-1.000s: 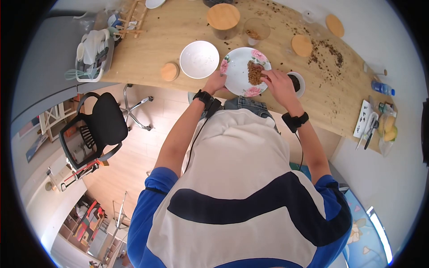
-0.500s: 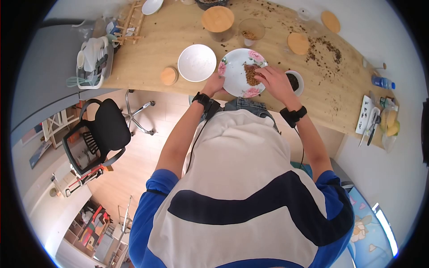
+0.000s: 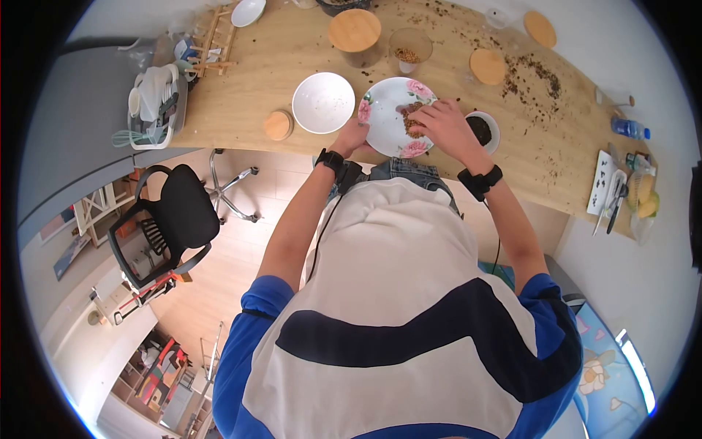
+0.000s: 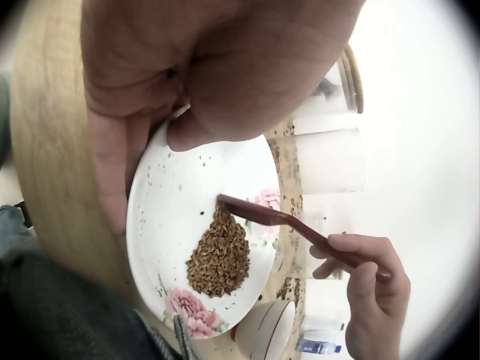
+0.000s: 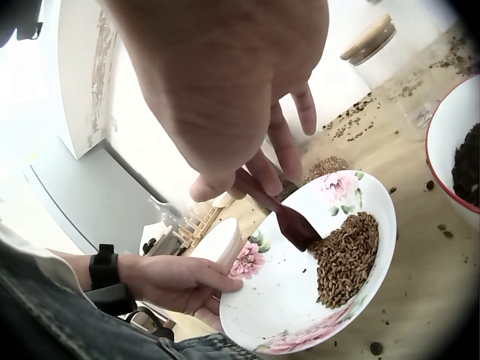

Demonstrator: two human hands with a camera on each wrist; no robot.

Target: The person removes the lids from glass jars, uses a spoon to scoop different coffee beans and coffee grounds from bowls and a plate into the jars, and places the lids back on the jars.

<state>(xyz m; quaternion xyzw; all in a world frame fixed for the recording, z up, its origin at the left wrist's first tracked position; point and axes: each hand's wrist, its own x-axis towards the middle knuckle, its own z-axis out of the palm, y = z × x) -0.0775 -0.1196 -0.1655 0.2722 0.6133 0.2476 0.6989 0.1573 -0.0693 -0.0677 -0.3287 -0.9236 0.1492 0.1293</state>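
Note:
A white plate with pink flowers (image 3: 382, 117) is tilted at the table's front edge. My left hand (image 3: 352, 136) grips its left rim, thumb over the top and fingers underneath. On the plate's right part lies a heap of brown grains (image 5: 349, 259), with a few dark specks elsewhere. My right hand (image 3: 447, 130) holds a dark reddish wooden spoon (image 4: 259, 212) by its handle. The spoon's flat end touches the edge of the heap. In the head view the right hand hides most of the spoon.
Left of the plate stands a white bowl (image 3: 323, 102) beside a small wooden-lidded jar (image 3: 278, 125). A red-rimmed bowl (image 5: 442, 139) of dark bits is close on the right. Behind are a glass cup of grains (image 3: 409, 55), a large lidded jar (image 3: 355, 31) and scattered crumbs (image 3: 537, 77).
My right hand has shifted slightly over the heap, covering more of it in the head view. The left hand keeps its hold on the plate; the head view has tilted a little.

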